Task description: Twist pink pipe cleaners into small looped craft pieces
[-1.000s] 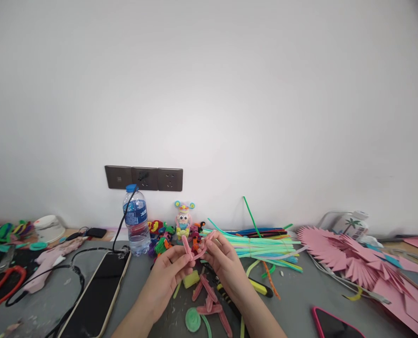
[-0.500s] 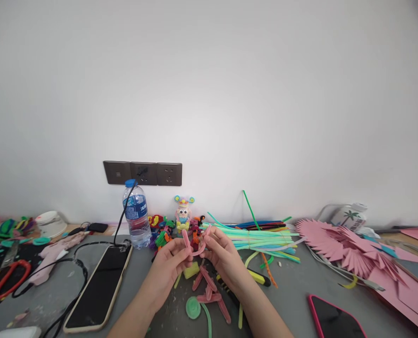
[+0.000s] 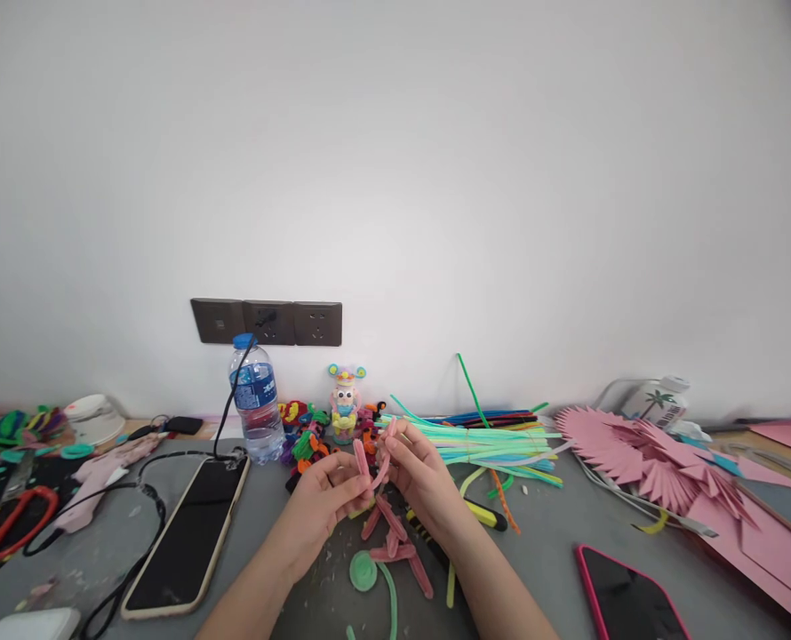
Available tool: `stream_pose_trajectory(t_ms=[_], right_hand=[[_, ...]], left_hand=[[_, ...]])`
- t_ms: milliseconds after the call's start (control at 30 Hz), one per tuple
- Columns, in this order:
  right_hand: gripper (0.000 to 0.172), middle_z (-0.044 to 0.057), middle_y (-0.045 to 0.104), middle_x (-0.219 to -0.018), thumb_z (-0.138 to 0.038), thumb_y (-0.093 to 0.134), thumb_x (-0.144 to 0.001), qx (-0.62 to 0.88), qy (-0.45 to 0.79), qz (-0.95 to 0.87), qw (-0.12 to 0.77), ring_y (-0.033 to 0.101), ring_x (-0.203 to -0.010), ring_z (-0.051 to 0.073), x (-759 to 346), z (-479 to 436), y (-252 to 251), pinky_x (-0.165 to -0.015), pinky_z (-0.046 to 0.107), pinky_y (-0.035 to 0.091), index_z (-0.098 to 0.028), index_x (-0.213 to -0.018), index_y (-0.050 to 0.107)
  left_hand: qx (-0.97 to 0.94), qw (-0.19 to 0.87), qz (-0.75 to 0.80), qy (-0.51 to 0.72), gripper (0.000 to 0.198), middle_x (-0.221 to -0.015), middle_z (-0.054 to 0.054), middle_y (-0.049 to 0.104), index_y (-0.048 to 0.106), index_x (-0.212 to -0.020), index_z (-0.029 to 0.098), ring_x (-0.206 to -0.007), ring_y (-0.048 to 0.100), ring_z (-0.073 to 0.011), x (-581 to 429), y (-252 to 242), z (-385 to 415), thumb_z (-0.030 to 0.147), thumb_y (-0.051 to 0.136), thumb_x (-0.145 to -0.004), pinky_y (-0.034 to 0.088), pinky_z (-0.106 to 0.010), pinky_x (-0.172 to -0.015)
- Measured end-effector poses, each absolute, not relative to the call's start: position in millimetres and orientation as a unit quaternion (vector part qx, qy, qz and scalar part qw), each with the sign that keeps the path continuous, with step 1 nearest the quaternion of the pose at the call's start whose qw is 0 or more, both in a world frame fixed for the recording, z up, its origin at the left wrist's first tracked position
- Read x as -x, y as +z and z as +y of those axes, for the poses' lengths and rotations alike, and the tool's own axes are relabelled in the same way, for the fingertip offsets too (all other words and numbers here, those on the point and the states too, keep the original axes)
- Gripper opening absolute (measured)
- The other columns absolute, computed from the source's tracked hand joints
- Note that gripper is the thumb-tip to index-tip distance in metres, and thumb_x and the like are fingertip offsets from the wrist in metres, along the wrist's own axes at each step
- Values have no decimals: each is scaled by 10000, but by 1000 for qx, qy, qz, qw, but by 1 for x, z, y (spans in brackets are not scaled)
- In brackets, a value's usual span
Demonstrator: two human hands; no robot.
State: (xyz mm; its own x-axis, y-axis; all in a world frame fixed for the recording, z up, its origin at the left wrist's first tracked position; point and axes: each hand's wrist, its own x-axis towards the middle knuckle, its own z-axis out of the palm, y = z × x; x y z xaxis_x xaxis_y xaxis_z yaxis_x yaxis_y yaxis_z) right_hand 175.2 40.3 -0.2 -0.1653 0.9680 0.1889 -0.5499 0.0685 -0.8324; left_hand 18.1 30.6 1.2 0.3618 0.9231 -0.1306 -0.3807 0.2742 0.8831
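Between thumb and fingers, my left hand (image 3: 332,498) pinches a folded pink pipe cleaner (image 3: 362,458) standing upright. My right hand (image 3: 419,476) grips the other part of the same pink piece, which curves across between the two hands. Below them on the grey table lie several folded pink pipe cleaners (image 3: 402,551). A coiled green pipe cleaner disc (image 3: 363,571) with a loose green tail sits beside these. Under my right forearm, a yellow and black tool (image 3: 485,516) is partly hidden.
Behind my hands stand a small figure (image 3: 344,404) and a water bottle (image 3: 257,400). A bundle of pipe cleaners (image 3: 495,444) lies right of them. Phones rest at left (image 3: 186,538) and right (image 3: 628,594). Folded pink paper (image 3: 655,467) covers the far right; scissors (image 3: 19,524) lie left.
Both hands have drawn slightly closer together, and the pink pipe cleaner's left part has shifted a little to the right. The whole view has tilted slightly.
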Motion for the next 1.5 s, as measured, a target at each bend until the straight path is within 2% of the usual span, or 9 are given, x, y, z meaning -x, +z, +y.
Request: stream_pose_trajectory(t_ms=[200, 333, 700, 900, 1000, 1233, 1400, 1500], right_hand=[[229, -29, 519, -723, -386, 747, -748, 274, 619, -449, 583, 459, -600, 106, -173, 38, 5, -541, 216, 405, -202, -747, 610], [230, -11, 578, -785, -389, 756, -736, 285, 616, -465, 569, 481, -650, 115, -173, 38, 6, -564, 215, 387, -193, -745, 636], [247, -9, 621, -719, -406, 751, -739, 290, 645, -454, 542, 501, -602, 115, -175, 37, 4, -537, 210, 373, -199, -768, 618], [257, -47, 561, -615, -394, 758, -733, 296, 632, -451, 556, 428, -485, 73, -175, 42, -1, -477, 195, 346, -184, -758, 612], [271, -45, 561, -599, -403, 768, -716, 304, 625, -451, 561, 448, -487, 80, -174, 43, -1, -491, 206, 378, -180, -742, 615], [287, -41, 569, -623, -413, 778, -697, 320, 602, -465, 565, 477, -508, 93, -171, 44, -3, -500, 218, 415, -185, -701, 602], [282, -8, 639, -722, -436, 752, -722, 315, 598, -487, 553, 521, -554, 111, -173, 44, -4, -523, 232, 429, -193, -743, 612], [275, -19, 630, -679, -425, 746, -735, 312, 600, -491, 549, 521, -533, 103, -174, 45, -5, -511, 220, 411, -189, -750, 605]], left_hand=[[-446, 711, 371, 397, 271, -626, 8, 613, 663, -730, 139, -558, 541, -90, -19, 0, 29, 327, 832, -630, 455, -206, -573], [-470, 700, 391, 368, 297, -540, 48, 553, 640, -700, 156, -475, 479, -80, -17, -5, 31, 347, 842, -597, 431, -212, -517], [-487, 690, 399, 356, 296, -567, 53, 506, 655, -693, 156, -480, 425, -70, -17, -2, 29, 378, 830, -606, 410, -205, -513], [-473, 704, 375, 374, 284, -632, 22, 559, 669, -751, 155, -545, 486, -86, -19, 1, 27, 387, 801, -653, 438, -208, -563], [-483, 697, 360, 389, 290, -660, 3, 589, 678, -780, 153, -568, 511, -101, -20, 0, 28, 414, 768, -690, 455, -219, -579], [-518, 646, 383, 411, 311, -616, -24, 637, 696, -687, 131, -571, 557, -134, -18, -9, 37, 402, 823, -602, 463, -230, -570], [-528, 635, 400, 397, 321, -601, -28, 642, 714, -676, 132, -584, 573, -149, -16, -14, 39, 440, 791, -631, 472, -245, -586], [-537, 635, 395, 390, 319, -617, -30, 640, 723, -703, 130, -597, 576, -154, -15, -14, 38, 442, 773, -655, 476, -251, -595]])
